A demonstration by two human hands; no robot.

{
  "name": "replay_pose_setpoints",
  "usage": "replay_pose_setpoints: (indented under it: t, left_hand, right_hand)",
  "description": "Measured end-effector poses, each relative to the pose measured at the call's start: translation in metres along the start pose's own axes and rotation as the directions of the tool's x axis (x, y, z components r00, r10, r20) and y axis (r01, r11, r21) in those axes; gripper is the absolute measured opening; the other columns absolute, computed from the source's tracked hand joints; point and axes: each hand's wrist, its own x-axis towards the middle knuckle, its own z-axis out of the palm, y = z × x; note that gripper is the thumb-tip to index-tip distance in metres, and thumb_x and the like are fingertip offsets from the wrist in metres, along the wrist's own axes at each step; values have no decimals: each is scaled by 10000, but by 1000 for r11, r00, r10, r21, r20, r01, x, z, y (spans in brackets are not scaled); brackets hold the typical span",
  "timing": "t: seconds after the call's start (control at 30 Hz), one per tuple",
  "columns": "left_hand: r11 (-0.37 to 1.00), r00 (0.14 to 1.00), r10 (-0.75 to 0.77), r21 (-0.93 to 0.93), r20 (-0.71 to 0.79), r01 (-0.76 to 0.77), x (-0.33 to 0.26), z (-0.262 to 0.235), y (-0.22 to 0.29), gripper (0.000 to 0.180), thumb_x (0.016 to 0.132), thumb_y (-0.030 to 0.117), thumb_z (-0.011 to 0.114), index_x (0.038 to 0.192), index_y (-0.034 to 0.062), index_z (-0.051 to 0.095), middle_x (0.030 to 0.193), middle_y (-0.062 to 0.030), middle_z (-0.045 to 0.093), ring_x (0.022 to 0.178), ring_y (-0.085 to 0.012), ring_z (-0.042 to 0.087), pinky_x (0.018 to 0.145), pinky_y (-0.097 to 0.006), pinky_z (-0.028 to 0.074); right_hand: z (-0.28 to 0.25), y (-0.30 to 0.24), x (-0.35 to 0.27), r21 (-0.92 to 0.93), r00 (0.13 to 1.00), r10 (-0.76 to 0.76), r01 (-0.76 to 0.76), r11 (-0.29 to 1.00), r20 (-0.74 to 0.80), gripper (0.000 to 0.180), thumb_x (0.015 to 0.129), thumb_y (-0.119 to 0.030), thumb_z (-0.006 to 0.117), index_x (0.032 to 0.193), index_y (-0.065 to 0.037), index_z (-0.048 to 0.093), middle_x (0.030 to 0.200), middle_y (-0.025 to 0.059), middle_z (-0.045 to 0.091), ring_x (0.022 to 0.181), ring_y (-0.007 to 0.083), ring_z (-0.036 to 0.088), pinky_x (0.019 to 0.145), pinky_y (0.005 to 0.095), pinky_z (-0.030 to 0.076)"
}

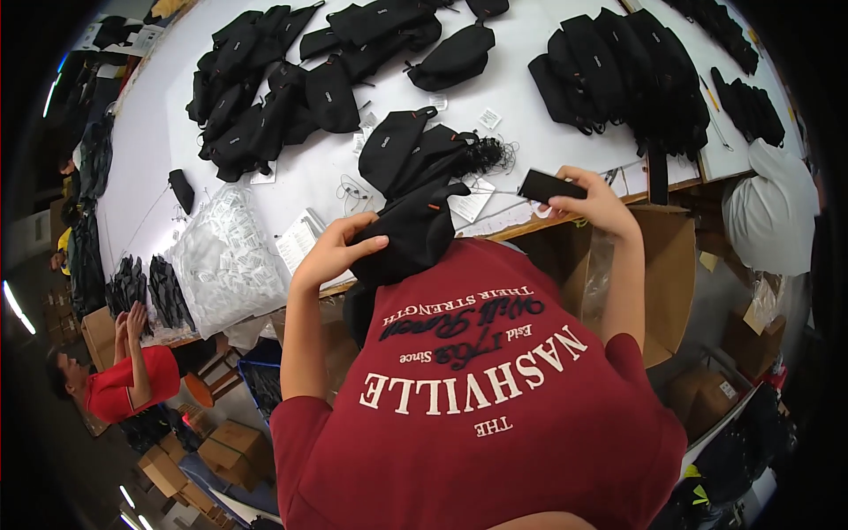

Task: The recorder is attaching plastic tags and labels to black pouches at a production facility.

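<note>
My left hand grips a black fabric pouch with a small orange tab, thumb on top, at the table's near edge against my shirt. In my right hand, a small flat black rectangular piece is pinched between thumb and fingers, apart from the pouch. I cannot tell what kind of thing it is. Just beyond the held pouch lie more black pouches and a tangle of thin black cords. A white printed tag lies between my hands.
Black bags are heaped at the far left and right of the white table. A clear plastic bag of white labels sits left. An open cardboard box stands below the edge. A person in red works at left.
</note>
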Motion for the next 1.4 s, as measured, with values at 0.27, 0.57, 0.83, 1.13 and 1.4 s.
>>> replay_pose_setpoints:
  t: [0.27, 0.57, 0.83, 1.13, 1.4]
  left_hand:
    - [996, 991, -31, 83, 133, 20, -11, 26, 12, 205, 837, 188, 623, 871, 1, 548, 735, 27, 507, 705, -37, 442, 619, -208, 374]
    - [999, 993, -40, 29, 107, 37, -29, 42, 5, 209, 840, 195, 613, 880, 0, 551, 726, 17, 530, 695, -44, 457, 623, -211, 386]
    - [998, 996, -65, 5, 58, 65, -41, 49, -3, 226, 837, 225, 614, 871, 10, 552, 682, 11, 514, 660, -46, 433, 594, -211, 366]
    - [998, 994, -64, -6, 87, 65, -45, 47, -13, 243, 832, 246, 623, 868, 15, 558, 665, 4, 502, 644, -49, 420, 582, -216, 361]
    - [935, 973, 174, 337, -151, -115, -34, 42, 4, 200, 788, 162, 656, 875, -4, 586, 1001, -98, 562, 849, -172, 531, 766, -291, 424]
  right_hand:
    - [63, 29, 81, 992, 989, -134, -50, 116, 66, 241, 849, -261, 605, 886, -23, 593, 737, 91, 598, 651, 204, 559, 655, 326, 461]
    - [98, -10, 94, 968, 995, -94, -10, 251, 35, 250, 881, -220, 491, 698, -63, 423, 529, -14, 290, 468, 88, 295, 439, 214, 276]
    - [115, -29, 98, 872, 985, 77, 101, 480, -156, 301, 898, -234, 454, 646, -93, 369, 477, -6, 293, 421, 83, 248, 401, 229, 242]
    - [120, -12, 122, 418, 830, -150, 416, 808, -537, 233, 883, -255, 575, 926, -31, 618, 579, -40, 538, 427, 14, 396, 394, 181, 291]
    - [119, -61, 74, -172, 927, -372, 374, 911, 44, 252, 777, -251, 703, 709, -12, 665, 518, -44, 500, 493, 21, 407, 470, 194, 321]
